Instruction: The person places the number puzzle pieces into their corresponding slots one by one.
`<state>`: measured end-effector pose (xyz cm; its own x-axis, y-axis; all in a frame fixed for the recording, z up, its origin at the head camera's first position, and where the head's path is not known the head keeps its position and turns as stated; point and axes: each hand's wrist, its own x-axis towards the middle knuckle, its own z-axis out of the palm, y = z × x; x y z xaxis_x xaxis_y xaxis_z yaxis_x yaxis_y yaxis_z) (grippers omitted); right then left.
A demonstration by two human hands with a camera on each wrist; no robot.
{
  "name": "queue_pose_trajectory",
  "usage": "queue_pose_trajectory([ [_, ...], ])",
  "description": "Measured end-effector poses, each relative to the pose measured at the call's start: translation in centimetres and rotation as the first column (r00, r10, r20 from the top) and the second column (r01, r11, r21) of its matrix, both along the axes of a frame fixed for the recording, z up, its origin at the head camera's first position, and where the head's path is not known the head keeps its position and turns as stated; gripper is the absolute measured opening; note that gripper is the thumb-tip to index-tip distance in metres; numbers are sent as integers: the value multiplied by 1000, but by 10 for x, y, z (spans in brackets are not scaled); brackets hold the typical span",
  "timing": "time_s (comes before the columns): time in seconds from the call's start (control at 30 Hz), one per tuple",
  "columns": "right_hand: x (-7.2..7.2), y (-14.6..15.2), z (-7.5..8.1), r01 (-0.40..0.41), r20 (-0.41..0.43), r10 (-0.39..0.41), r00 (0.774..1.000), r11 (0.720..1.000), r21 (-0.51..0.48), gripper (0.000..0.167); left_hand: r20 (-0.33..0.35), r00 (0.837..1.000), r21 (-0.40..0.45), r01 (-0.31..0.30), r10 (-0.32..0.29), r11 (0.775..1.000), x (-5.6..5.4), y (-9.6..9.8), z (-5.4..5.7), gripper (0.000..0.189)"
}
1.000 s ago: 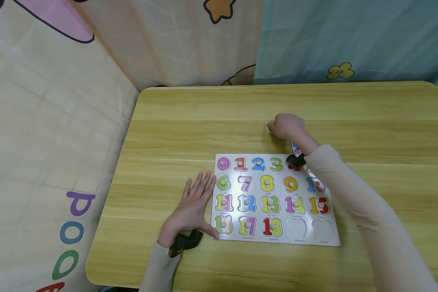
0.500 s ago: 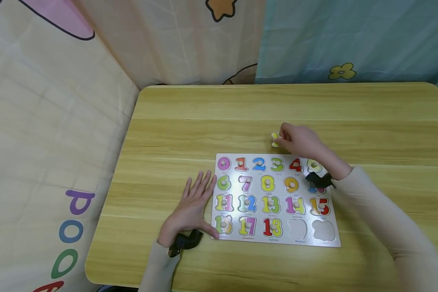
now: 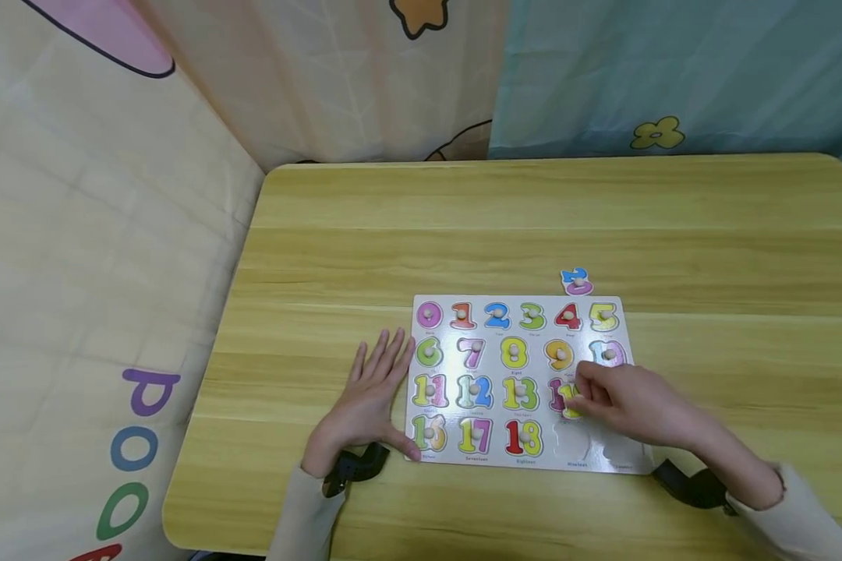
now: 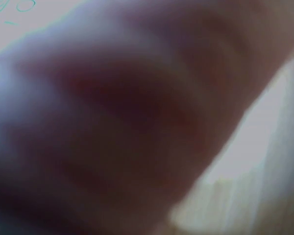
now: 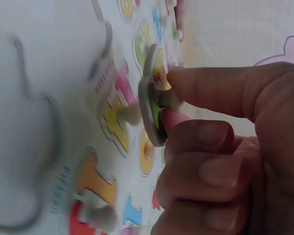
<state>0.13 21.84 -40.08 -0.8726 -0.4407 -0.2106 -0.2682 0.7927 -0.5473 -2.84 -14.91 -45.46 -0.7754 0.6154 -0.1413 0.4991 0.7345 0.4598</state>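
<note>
My right hand (image 3: pixel 631 401) pinches a number puzzle piece (image 3: pixel 571 404) by its knob, thumb against a fingertip. In the right wrist view this piece (image 5: pixel 147 98), yellow and green on its face, is held tilted above the number board (image 3: pixel 543 463). It covers part of the 14. Two bare recesses, Nineteen and Twenty, lie in the board's bottom row, partly beneath the hand. My left hand (image 3: pixel 365 405) lies flat with fingers spread, its thumb on the board's lower left edge. Blurred skin fills most of the left wrist view.
A loose blue and purple number piece (image 3: pixel 577 282) lies turned on the wooden table (image 3: pixel 393 234), just beyond the board's top edge. Knobbed pieces from 0 to 18 sit in the board's other recesses. Printed curtains (image 3: pixel 638 78) hang behind the table and to its left.
My right hand has brought the yellow and green puzzle piece from beyond the board toward me, over its lower right part. The blue and purple piece is uncovered again. My left hand keeps still.
</note>
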Motion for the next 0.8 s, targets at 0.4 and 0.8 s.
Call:
queue_pose_trajectory([
  [0.4, 37, 0, -21, 14, 54, -11, 998, 999, -47, 30, 8, 1000, 10, -13, 13, 1000, 0, -1, -1, 153],
  [0.8, 36, -11, -25, 38, 80, -35, 996, 998, -40, 31, 9, 1000, 10, -7, 6, 1000, 0, 0, 0, 152],
])
